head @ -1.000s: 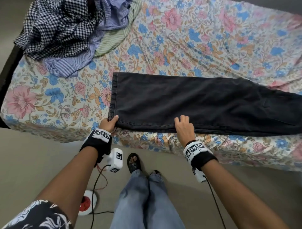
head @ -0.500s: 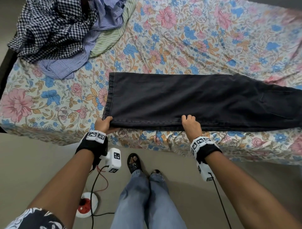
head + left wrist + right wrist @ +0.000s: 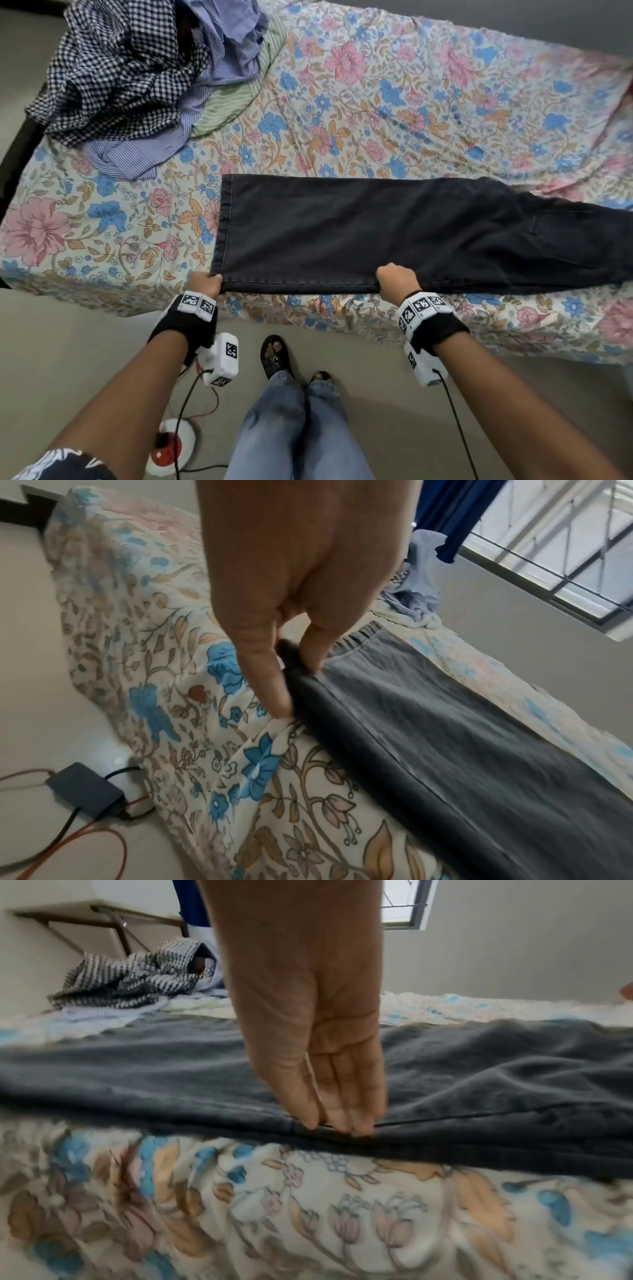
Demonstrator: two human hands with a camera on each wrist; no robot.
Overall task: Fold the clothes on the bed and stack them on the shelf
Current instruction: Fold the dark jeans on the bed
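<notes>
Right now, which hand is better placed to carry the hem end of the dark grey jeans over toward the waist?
Left hand: it pinches the dark grey jeans at the hem corner; the right hand grips mid-leg.

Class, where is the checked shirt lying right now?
In the head view, the checked shirt lies crumpled at the bed's far left corner, atop the blue striped shirt.

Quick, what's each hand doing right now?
Left hand: pinching the hem corner of the dark trousers.
Right hand: gripping their near edge.
</notes>
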